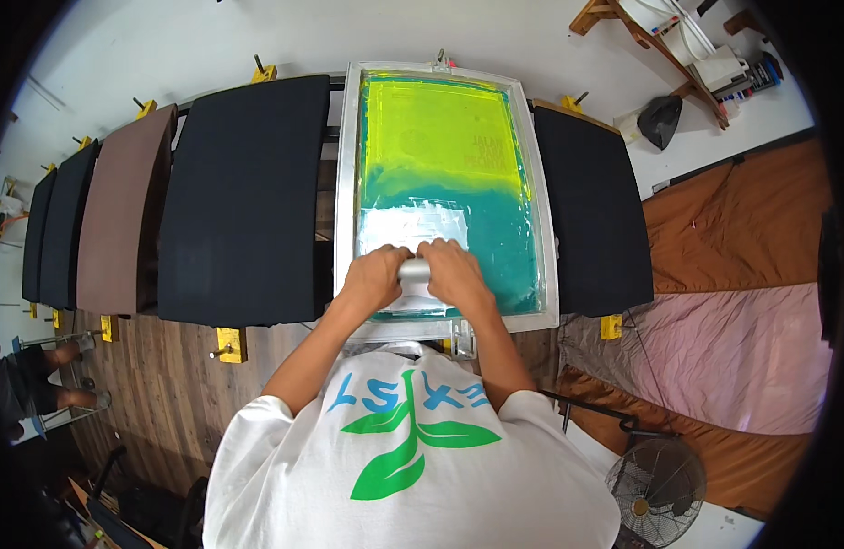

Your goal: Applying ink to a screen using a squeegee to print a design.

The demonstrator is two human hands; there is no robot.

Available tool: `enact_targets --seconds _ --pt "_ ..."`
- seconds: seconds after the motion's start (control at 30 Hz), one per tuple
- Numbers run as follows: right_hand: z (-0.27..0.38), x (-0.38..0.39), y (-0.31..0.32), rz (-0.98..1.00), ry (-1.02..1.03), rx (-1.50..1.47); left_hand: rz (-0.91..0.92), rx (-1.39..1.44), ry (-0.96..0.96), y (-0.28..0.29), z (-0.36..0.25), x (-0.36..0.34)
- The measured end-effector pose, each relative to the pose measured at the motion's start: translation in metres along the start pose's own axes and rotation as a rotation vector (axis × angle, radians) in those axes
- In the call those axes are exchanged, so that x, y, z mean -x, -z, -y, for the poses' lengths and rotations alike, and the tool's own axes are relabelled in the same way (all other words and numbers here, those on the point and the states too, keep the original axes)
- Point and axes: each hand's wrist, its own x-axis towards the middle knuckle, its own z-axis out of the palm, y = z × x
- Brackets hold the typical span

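Both my hands are closed around the silver handle of a squeegee [414,269], low on a printing screen. My left hand [376,277] grips its left part and my right hand [453,274] its right part, close together. The squeegee's blade is mostly hidden under my hands. A pale metal screen frame [348,174] surrounds the mesh, which is yellow-green [431,114] in its far part and teal [504,242] nearer me. White ink [413,221] is spread in a patch just beyond my knuckles. What lies beneath the screen is hidden.
Black cloth-covered boards [243,201] and a brown one [122,210] stand in a row to the left, with another black board [591,215] on the right. Yellow brackets [230,345] stick out at their ends. A fan [655,492] stands lower right; a person's legs [60,375] show far left.
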Motion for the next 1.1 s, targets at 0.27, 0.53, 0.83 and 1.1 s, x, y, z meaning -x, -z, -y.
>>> enact_targets --seconds 0.27,0.53,0.83,1.1 --pt "0.016 0.055 -0.028 -0.060 -0.010 -0.046 -0.093 -0.004 -0.088 -0.036 -0.008 0.054" --pt "0.005 0.004 -0.002 -0.051 -0.013 -0.004 -0.021 0.039 0.014 -0.005 0.001 0.008" --pt "0.019 0.051 -0.028 -0.084 -0.054 -0.027 -0.064 0.065 -0.017 -0.036 -0.009 0.052" --pt "0.005 0.005 0.011 0.051 -0.047 0.015 0.053 0.006 0.031 0.001 -0.008 0.002"
